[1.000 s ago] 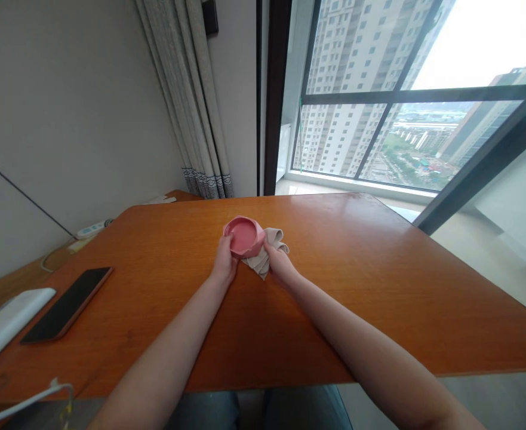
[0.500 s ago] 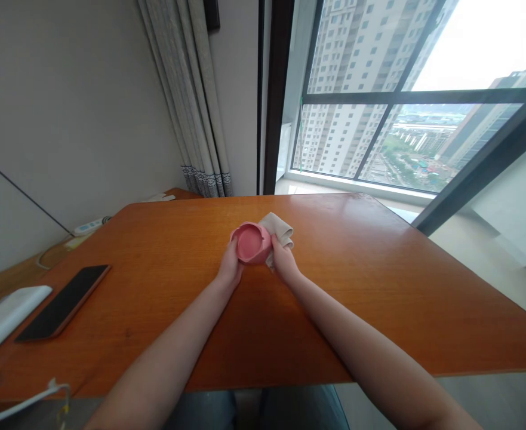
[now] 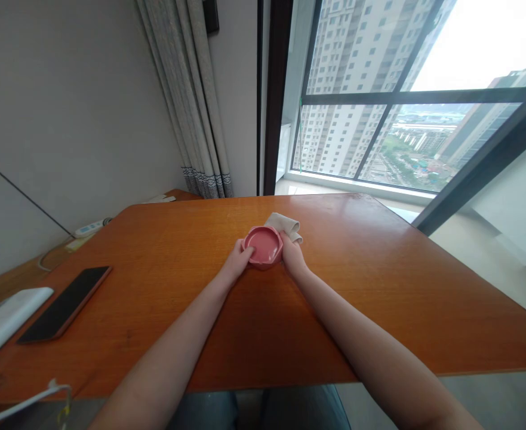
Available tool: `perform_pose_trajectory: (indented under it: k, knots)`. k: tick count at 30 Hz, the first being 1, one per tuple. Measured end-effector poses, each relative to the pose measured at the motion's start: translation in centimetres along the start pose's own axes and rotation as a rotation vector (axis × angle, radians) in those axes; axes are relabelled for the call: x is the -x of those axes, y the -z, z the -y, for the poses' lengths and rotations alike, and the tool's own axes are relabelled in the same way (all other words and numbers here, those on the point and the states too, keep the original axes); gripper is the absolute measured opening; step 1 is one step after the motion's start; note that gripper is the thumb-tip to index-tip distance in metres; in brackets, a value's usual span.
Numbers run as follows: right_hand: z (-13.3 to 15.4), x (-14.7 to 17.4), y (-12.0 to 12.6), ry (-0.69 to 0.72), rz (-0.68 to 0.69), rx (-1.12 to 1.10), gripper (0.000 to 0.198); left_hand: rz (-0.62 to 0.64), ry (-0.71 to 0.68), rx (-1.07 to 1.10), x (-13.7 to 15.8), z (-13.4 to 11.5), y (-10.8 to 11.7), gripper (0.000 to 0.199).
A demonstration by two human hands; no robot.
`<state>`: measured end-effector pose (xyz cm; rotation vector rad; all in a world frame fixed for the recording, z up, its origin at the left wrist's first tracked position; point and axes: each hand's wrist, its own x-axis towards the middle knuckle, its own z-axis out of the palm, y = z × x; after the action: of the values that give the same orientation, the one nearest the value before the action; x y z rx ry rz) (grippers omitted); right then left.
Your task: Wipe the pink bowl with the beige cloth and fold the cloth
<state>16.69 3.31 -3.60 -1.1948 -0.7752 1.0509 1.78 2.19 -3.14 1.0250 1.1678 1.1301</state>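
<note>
While the left hand grips the pink dish and the right hand grasps the pale cloth against its side, the work seems midway, neither item yet let go

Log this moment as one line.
left hand: holding pink dish | right hand: holding cloth at dish's edge | place: over wooden table

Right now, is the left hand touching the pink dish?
Touching. The head view shows the left hand holding the pink dish, thumb over its rim.
</note>
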Motion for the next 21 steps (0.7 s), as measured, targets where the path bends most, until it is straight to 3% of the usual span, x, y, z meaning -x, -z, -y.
perform_pose_trajectory:
  k: [3,9,13,16,18,21]
  knots:
    - [0.0,0.6,-0.4,-0.028,0.000,0.014,0.046,-0.030,0.002,0.085,0.1,-0.2,-0.1,0.026]
    - [-0.8,2.4,-1.4,-0.020,0.097,0.026,0.053,-0.212,0.044,0.341,0.2,-0.4,-0.3,0.029]
    - [-0.7,1.9,-1.1,-0.043,0.034,0.020,0.054,-0.058,0.008,0.305,0.1,-0.3,-0.1,0.029]
    - [0.3,1.0,-0.4,-0.008,-0.026,0.039,0.049,0.048,0.064,0.208,0.1,-0.4,0.0,0.027]
    - [1.0,0.6,0.0,0.017,-0.016,0.061,0.045,0.059,0.058,0.137,0.2,-0.4,-0.1,0.030]
    - [1.4,0.5,0.1,-0.002,0.019,0.070,0.042,0.001,-0.065,0.123,0.1,-0.2,-0.3,0.032]
